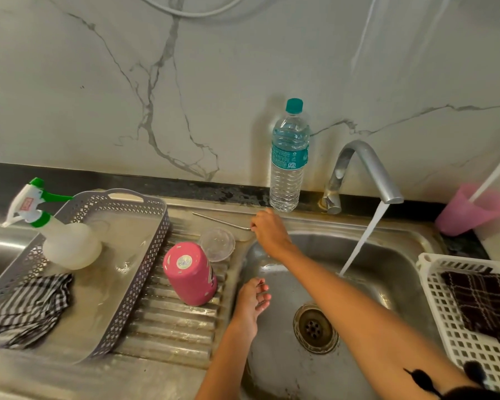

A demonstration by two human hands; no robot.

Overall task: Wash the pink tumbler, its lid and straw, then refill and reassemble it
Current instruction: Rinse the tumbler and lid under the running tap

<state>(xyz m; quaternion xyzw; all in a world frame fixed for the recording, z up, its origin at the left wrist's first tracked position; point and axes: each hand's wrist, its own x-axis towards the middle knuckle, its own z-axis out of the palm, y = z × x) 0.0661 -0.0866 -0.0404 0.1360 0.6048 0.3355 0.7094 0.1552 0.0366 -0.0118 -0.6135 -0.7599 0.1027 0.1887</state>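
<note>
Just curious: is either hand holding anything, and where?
The right hand pinches the metal straw at its bent end; the left hand holds nothing.

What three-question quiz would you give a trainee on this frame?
1. True or false: the pink tumbler stands mouth-down on the drainboard.
2. The right hand pinches the end of: A the lid; B the straw; C the water bottle.
3. Fill in: water runs from the tap into the ____.

Key: 1 true; 2 B; 3 sink.
</note>
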